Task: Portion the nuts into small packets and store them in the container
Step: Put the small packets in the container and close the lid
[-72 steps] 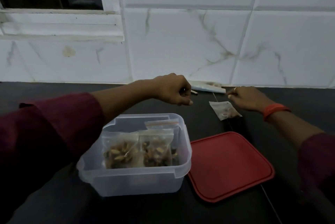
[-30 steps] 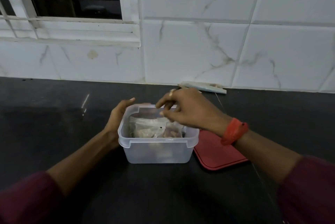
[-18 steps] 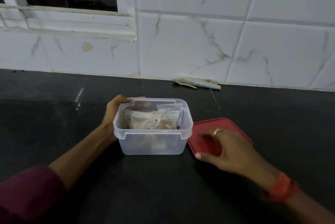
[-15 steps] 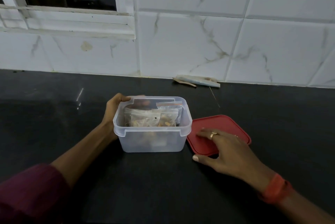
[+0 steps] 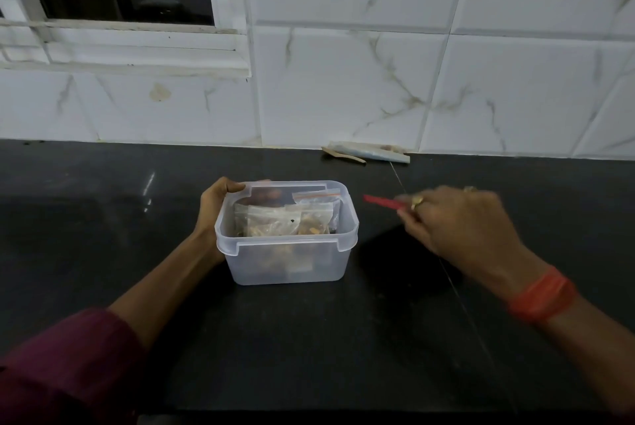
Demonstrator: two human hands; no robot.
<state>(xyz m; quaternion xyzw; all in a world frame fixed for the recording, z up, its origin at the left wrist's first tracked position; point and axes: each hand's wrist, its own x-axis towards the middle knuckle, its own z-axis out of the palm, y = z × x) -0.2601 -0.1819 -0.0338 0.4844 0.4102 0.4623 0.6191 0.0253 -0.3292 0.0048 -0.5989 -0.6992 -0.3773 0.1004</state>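
Since half a second ago, the red lid (image 5: 381,202) is no longer lying flat on the dark surface (image 5: 309,338) beside the container; the right hand is now holding it raised, edge-on to the camera, so only a thin red strip is showing. On the left, a maroon sleeve (image 5: 65,366) is covering the forearm, and the left hand (image 5: 214,210) is wrapping around the far left corner of the clear plastic container (image 5: 287,259), thumb lying over the rim and fingers pressed to the wall behind it. That container is sitting on the surface at the middle, open, with several small zip packets of nuts (image 5: 287,220) standing upright inside it. Just to its right, and apart from it, the lid is hanging in the air, the fingers of the right hand (image 5: 460,225) pinching its right end; a ring is showing on one finger and an orange band (image 5: 541,295) is circling the wrist. Farther back, by the tiled wall, a small wooden spoon (image 5: 343,155) is lying beside a flattened plastic bag (image 5: 371,151).
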